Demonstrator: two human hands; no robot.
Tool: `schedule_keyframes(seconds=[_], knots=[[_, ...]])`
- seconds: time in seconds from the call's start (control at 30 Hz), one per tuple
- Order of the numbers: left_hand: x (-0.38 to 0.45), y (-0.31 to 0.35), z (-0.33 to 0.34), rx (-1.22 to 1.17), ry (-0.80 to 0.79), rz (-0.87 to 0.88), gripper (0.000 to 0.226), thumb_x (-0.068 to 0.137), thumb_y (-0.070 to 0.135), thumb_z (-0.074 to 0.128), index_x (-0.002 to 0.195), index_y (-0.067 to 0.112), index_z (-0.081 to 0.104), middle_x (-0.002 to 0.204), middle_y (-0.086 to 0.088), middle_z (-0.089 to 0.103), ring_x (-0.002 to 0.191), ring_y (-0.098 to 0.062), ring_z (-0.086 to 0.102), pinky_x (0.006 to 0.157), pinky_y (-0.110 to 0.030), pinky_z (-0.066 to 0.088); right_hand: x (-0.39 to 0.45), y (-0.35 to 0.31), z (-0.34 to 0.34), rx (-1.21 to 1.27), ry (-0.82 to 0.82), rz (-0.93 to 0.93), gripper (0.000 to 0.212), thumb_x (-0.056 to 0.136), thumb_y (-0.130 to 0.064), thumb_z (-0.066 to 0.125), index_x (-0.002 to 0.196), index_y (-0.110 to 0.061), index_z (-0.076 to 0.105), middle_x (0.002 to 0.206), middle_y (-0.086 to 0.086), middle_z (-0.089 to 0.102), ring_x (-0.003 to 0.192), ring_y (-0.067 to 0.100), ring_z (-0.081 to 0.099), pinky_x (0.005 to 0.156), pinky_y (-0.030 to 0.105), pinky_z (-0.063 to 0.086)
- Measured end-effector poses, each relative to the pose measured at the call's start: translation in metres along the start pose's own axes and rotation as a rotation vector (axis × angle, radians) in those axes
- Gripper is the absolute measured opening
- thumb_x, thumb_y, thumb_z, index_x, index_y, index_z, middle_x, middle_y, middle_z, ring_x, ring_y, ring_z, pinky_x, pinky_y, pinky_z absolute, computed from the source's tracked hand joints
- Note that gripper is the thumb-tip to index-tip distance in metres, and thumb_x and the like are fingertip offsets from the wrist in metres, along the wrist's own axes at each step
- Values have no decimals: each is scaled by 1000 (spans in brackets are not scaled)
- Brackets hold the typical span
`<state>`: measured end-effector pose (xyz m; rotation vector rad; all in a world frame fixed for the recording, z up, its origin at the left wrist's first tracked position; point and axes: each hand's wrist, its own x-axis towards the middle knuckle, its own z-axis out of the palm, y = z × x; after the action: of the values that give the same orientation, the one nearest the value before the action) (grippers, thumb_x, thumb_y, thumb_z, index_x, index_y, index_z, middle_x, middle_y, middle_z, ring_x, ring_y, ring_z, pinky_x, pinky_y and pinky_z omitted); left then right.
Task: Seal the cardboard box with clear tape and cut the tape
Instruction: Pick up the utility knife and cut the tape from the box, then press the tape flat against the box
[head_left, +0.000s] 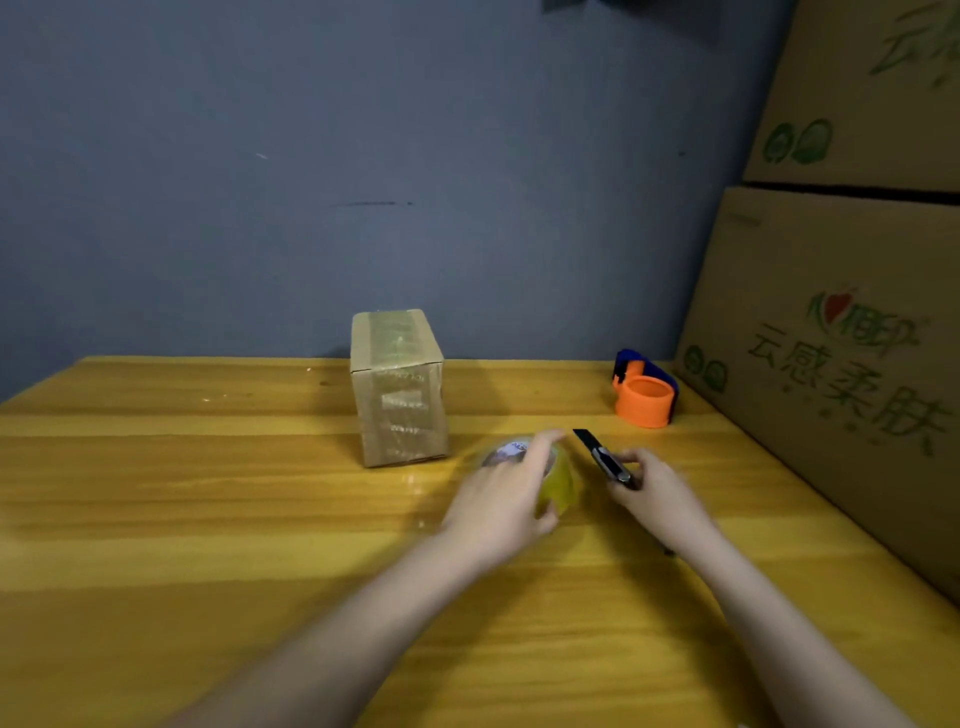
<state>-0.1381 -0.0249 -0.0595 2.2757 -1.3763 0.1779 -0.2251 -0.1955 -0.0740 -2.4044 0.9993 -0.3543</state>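
A small cardboard box (399, 387) stands upright near the back of the wooden table (208, 519), with clear tape running over its top and down its front face. To the right of the box, my left hand (506, 499) grips a roll of clear yellowish tape (560, 483) from above. Just right of the roll, my right hand (657, 493) holds a dark utility knife (602, 457), whose blade end points up and left, toward the roll. Both hands are apart from the box.
An orange and blue tape dispenser (644, 389) sits at the back right of the table. Large printed cardboard cartons (841, 312) are stacked along the right edge. A grey-blue wall (363, 182) rises behind the table.
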Motion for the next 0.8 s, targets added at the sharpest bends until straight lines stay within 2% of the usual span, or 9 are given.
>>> schedule_keyframes(seconds=[0.07,0.13,0.3,0.43,0.6,0.7,0.8], knots=[[6,11,12,120,-14,40,67,88,22,53,143,27,15,107,-11,65,88,-33,63,69,-38,52,0,7,3,-81,59,31,42,87,-25,59,128,-21,51,125,9,54,112,34,56,87,38,47],[11,19,21,185,-28,66,64,89,17,49,144,21,16,109,-14,63,91,-33,61,68,-38,49,-1,11,4,-145,94,59,43,88,-26,55,130,-20,51,126,10,49,111,38,56,88,42,47],[22,25,36,263,-29,108,60,88,13,47,143,15,23,116,-18,61,105,-34,57,82,-39,44,-2,13,6,-337,189,64,40,91,-33,50,129,-21,53,121,9,50,112,31,53,82,38,47],[30,21,43,263,-6,125,57,85,18,50,139,14,29,108,-17,65,103,-34,59,92,-39,40,-2,15,11,-392,217,60,39,91,-36,46,124,-17,55,121,8,49,114,28,50,82,36,47],[45,26,52,230,7,-61,42,88,38,51,119,13,37,94,-10,69,90,-29,65,89,-37,39,-3,16,14,-363,213,56,44,91,-44,45,124,-17,55,123,8,46,112,29,51,81,38,47],[56,33,56,355,-77,-164,40,92,48,39,108,14,52,98,-11,70,96,-28,63,89,-37,35,-4,17,15,-367,223,45,47,91,-50,44,123,-19,56,123,8,46,112,29,51,83,37,47],[61,34,60,470,-91,-169,41,93,45,37,97,14,63,102,-10,67,100,-27,59,85,-36,36,-3,18,16,-373,227,32,46,90,-50,45,124,-20,55,122,7,45,112,29,52,83,36,48]])
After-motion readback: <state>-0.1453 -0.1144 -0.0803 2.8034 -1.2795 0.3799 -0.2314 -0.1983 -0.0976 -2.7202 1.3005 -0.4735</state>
